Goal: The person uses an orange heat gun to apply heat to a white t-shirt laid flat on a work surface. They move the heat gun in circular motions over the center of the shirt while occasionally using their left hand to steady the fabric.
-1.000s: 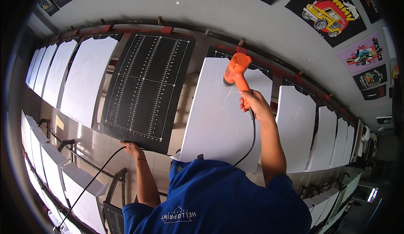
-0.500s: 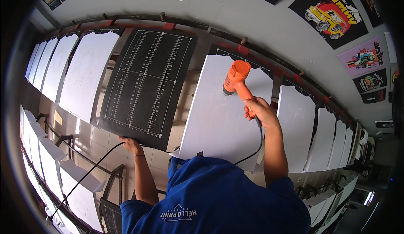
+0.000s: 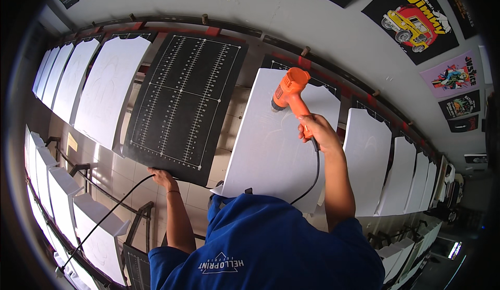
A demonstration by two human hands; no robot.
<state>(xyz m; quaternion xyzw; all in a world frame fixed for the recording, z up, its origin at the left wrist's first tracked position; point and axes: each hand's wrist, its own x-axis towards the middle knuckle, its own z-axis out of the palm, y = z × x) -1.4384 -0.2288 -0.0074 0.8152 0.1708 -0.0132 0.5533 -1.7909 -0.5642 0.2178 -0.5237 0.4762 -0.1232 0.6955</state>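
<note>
My right hand [image 3: 317, 133] grips an orange heat gun [image 3: 288, 91] by its handle, with the nozzle aimed at a white garment [image 3: 265, 149] stretched on a board in front of me. Faint pale outlines show on the fabric under the nozzle. The gun's black cable [image 3: 312, 178] hangs from the handle toward my blue shirt. My left hand [image 3: 164, 178] sits at the near edge of a bare black board with white ruler markings [image 3: 182, 102]. Its fingers are closed around a thin black cable [image 3: 104, 219] that runs off to the lower left.
Rows of boards with white garments [image 3: 109, 89] extend left and right [image 3: 367, 159] along a red-and-black rail [image 3: 229, 29]. More white-covered boards [image 3: 57, 191] on metal stands line the lower left. Printed dark shirts [image 3: 411, 16] hang on the wall beyond.
The heat gun and my right hand have shifted slightly nearer over the white garment. My left hand has stayed at the black board's edge.
</note>
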